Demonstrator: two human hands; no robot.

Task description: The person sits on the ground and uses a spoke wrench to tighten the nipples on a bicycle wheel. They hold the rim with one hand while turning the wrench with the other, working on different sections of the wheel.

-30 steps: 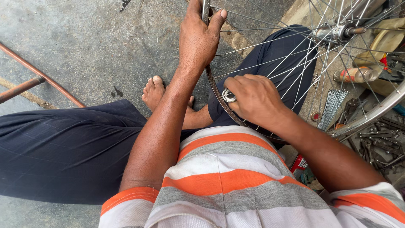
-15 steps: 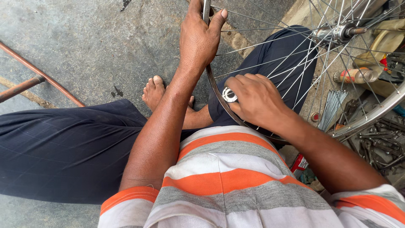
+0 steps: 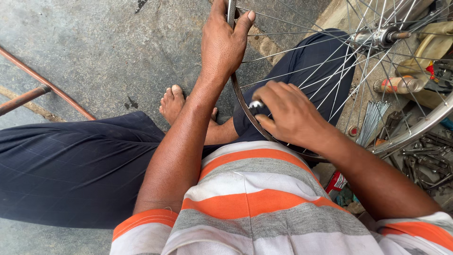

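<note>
At twelve o'clock, left hand wrapped around the silver metal rim of the spoked bicycle wheel, fingers curled shut over the outer edge, thumb pressed flat along the inner side. Toward four o'clock of that grip, right hand hovering over the same rim, fingers bunched and nearly closed, pinching a small shiny round metal tool that touches the rim's inner face. Tool mostly covered by the fingertips; exact shape not to be made out. Wheel standing upright between the knees, resting across dark navy trousers, rim sweeping from twelve o'clock down past the lap and out to three o'clock. Chrome hub with axle at one o'clock, thin spokes fanning from it. Top of the wheel cut off by the upper edge. Bare foot on the grey concrete floor, just beside the left forearm. Bundle of loose silver spokes and scattered dark wrenches at three o'clock, seen through the wheel, partly blocked. Rusty copper-coloured pipe at nine o'clock. Orange, grey and white striped shirt at six o'clock, hiding the rim's lowest stretch.
</note>
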